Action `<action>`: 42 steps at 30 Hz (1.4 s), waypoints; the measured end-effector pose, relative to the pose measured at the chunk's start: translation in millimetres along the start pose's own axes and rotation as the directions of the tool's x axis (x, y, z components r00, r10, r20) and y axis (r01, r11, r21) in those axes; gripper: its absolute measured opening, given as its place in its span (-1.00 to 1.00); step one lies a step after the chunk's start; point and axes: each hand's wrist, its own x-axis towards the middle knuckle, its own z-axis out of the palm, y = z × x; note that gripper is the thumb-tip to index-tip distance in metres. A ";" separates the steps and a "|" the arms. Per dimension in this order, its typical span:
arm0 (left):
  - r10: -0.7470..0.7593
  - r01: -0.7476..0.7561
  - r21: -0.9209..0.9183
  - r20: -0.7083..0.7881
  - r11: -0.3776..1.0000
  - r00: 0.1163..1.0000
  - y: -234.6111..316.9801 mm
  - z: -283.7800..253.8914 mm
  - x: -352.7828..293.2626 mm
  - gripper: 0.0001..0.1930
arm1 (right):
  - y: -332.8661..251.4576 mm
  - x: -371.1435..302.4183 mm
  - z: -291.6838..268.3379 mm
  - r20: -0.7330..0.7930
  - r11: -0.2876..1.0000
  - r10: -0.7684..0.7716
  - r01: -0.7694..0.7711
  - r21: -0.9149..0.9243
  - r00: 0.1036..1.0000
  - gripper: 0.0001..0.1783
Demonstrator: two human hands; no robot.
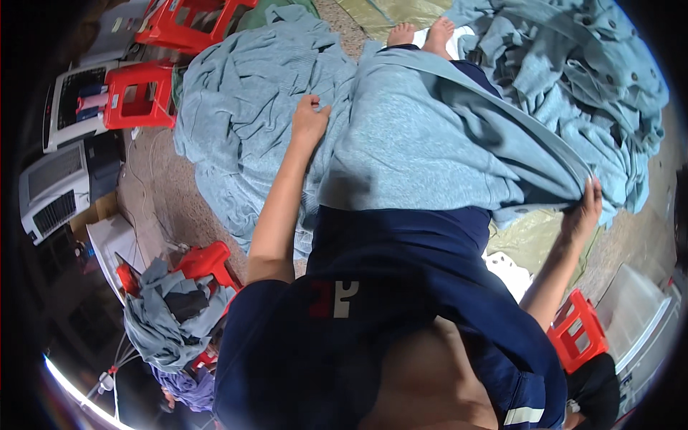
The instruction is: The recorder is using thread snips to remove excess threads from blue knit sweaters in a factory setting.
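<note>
Across my lap and legs lies a light blue knit garment (416,136), its long banded edge slanting from the far side down to the right. My right hand (586,211) pinches that edge at its right corner, pulling the cloth taut. My left hand (309,123) is over a heap of the same blue knitwear (244,122) on the left, fingers loosely curled with the thumb apart, and nothing shows between them. Another heap of blue knitwear with dark buttons (573,64) lies at the far right, past my bare feet (438,36).
Red plastic stools (140,93) stand at the left. More grey-blue cloth (168,315) hangs over a red stool at the lower left. White appliance-like boxes (57,183) line the left side. Another red stool (577,330) and a translucent bin (634,308) are at the lower right.
</note>
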 end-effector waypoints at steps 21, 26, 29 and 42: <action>0.424 -0.423 0.042 -0.046 0.905 0.904 -18.6 122.1 24.8 -0.59 | 17.7 -6.1 -21.3 0.258 0.918 0.302 -0.206 -0.339 0.918 -0.86; -0.043 -0.012 0.166 0.323 0.986 0.945 -18.7 114.7 15.0 -0.69 | 7.5 -12.6 -16.5 0.177 0.937 0.235 -0.174 -0.304 0.956 -0.88; 0.052 -0.064 0.062 0.166 0.996 0.985 2.1 112.5 8.4 -0.67 | 11.8 -15.2 -9.8 0.174 0.920 0.217 -0.141 -0.367 0.961 -0.88; 0.074 -0.146 -0.735 -0.129 0.662 0.989 40.0 4.9 53.0 -0.87 | -38.0 -43.2 60.0 0.547 0.605 -0.384 0.650 -0.460 0.744 -0.83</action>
